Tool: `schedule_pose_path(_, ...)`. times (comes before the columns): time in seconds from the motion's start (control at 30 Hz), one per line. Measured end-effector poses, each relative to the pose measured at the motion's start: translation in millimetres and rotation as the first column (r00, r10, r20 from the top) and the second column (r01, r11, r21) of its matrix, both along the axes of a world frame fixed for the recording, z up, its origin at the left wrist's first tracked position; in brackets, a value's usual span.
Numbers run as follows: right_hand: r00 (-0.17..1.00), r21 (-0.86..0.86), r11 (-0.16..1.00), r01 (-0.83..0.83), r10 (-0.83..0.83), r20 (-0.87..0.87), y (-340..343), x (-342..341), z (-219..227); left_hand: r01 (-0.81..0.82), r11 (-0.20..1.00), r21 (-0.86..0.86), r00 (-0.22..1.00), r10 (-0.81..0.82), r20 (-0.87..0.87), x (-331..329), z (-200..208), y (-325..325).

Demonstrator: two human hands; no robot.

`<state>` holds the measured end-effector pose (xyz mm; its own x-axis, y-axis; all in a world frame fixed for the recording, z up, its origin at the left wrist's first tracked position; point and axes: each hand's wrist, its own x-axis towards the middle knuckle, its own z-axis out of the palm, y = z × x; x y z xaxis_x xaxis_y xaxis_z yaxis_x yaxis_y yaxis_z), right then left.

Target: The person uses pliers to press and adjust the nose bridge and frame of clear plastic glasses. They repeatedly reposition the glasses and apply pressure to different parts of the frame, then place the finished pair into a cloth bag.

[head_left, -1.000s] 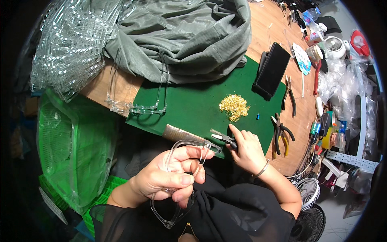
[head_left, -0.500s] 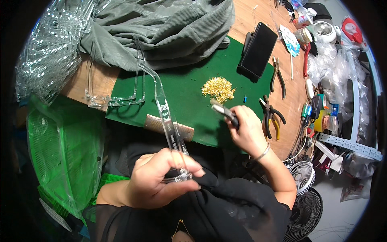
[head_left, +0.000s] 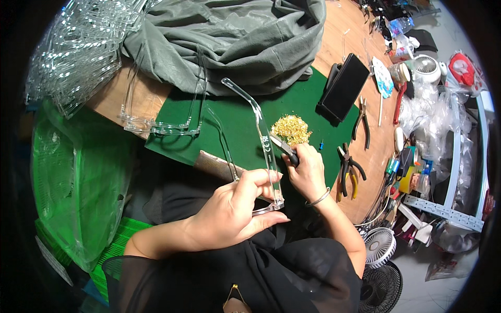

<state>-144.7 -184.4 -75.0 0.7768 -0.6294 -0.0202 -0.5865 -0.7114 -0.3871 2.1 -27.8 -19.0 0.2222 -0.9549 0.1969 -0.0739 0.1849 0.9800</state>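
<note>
Pinched in my left hand is a clear plastic eyeglass frame, held by the hinge corner with its temples pointing away from me. My right hand grips pliers with dark handles. Their jaws reach the near edge of a heap of tiny gold-coloured pieces on the green mat. What sits between the jaw tips, if anything, is too small to tell. Just right of the heap is a small blue pin-like piece.
More clear frames lie at the mat's left, with a large pile of them beyond. Grey cloth covers the far side. To the right are a black phone, pliers and yellow-and-black-handled pliers.
The pliers in my right hand have come closer to the gold heap. My left hand has moved right with the eyeglass frame and turned it, so both temples now show. The whole view has shifted slightly.
</note>
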Motion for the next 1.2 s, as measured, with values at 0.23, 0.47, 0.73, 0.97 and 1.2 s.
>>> schedule_pose_path(0.23, 0.972, 0.233, 0.971, 0.045, -0.096, 0.213, 2, -5, 12, -0.005, 0.999, -0.050, 0.996, 0.010, 0.091, -3, -1, 3)
schedule_pose_path(0.47, 0.855, 0.432, 0.889, -0.149, -0.103, 0.508, 27, -4, 66, 0.081, 0.996, -0.040, 0.985, -0.074, 0.156, -1, 0, 11)
schedule_pose_path(0.73, 0.644, 0.257, 0.785, -0.563, 0.223, 0.732, 42, 10, 85, -0.040, 0.992, -0.117, 0.967, 0.067, 0.245, 0, 8, 14)
schedule_pose_path(0.97, 0.627, 0.192, 0.797, -0.573, 0.275, 0.729, 41, 13, 86, -0.047, 0.990, -0.131, 0.981, 0.071, 0.180, 2, 6, 14)
schedule_pose_path(1.2, 0.606, 0.221, 0.799, -0.560, 0.212, 0.767, 44, 14, 79, -0.048, 0.989, -0.141, 0.977, 0.076, 0.197, 3, 6, 14)
